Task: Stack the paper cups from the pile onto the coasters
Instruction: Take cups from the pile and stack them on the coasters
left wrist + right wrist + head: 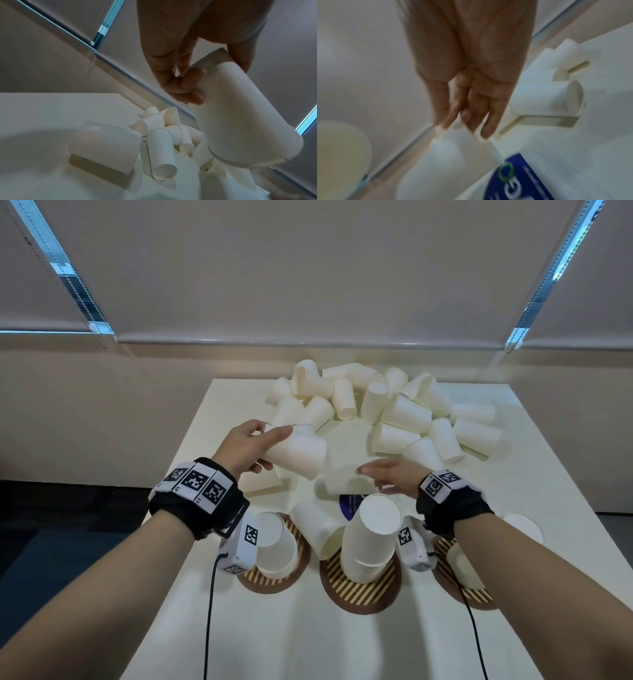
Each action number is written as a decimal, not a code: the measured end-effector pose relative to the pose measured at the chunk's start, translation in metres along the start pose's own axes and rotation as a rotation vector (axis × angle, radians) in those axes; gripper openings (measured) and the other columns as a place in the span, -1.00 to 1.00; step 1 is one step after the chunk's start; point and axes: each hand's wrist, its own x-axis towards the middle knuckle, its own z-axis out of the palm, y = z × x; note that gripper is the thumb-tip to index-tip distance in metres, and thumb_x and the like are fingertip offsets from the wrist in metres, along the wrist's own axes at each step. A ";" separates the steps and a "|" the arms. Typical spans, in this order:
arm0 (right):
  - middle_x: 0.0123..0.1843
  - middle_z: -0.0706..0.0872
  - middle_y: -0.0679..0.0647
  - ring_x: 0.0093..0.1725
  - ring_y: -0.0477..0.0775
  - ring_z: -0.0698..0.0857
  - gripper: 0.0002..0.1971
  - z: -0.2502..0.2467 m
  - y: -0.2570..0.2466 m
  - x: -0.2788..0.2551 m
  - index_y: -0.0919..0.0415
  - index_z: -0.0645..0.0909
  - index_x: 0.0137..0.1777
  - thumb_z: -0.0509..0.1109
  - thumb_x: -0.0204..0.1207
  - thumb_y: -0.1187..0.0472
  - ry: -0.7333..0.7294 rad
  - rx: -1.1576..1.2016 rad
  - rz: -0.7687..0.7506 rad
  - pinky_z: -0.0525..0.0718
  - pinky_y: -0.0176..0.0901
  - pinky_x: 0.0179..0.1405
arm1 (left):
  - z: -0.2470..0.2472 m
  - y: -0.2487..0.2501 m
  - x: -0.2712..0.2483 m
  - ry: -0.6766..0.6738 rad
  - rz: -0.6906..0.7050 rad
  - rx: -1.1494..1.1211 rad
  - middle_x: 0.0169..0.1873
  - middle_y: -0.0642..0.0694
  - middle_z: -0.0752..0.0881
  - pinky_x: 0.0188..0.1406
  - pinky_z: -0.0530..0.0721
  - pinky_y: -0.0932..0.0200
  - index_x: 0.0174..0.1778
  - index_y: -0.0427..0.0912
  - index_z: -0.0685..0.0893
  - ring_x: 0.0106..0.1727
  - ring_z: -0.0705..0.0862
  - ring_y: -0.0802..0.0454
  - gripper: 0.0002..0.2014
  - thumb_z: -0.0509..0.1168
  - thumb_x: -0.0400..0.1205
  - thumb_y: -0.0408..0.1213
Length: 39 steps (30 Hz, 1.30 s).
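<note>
My left hand (pixel 274 448) grips a white paper cup (pixel 296 455) by its base, tilted, above the table's left middle. The left wrist view shows the fingers (pixel 185 86) curled on that cup (pixel 240 121). My right hand (pixel 371 477) reaches left with straight fingers (pixel 464 121) over another cup (pixel 342 481); I cannot tell whether they touch it. The loose pile of cups (pixel 376 409) lies at the far side. Three striped brown coasters sit near me: the left coaster (pixel 274 582) bears one inverted cup (pixel 274 546), the middle coaster (pixel 359 590) a short inverted stack (pixel 373 539), the right coaster (pixel 476 597) a cup partly hidden by my arm.
One cup (pixel 317 529) lies tilted against the middle stack. A round blue label (pixel 349 503) shows behind the stack. A white disc (pixel 524 527) lies at the right. A thin white slab (pixel 260 486) sits under my left hand. The table's left edge (pixel 191 460) drops to dark floor.
</note>
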 end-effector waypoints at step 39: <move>0.10 0.75 -0.02 0.13 0.02 0.71 -0.19 -0.075 0.019 -0.189 0.05 0.56 0.25 0.55 -0.15 0.00 0.569 -0.090 -0.316 0.69 0.02 0.15 | 0.210 0.103 -0.145 -0.337 0.687 0.355 0.38 -0.16 0.53 0.40 0.44 0.04 0.57 -0.01 0.32 0.40 0.49 -0.09 -0.33 0.39 0.55 -0.05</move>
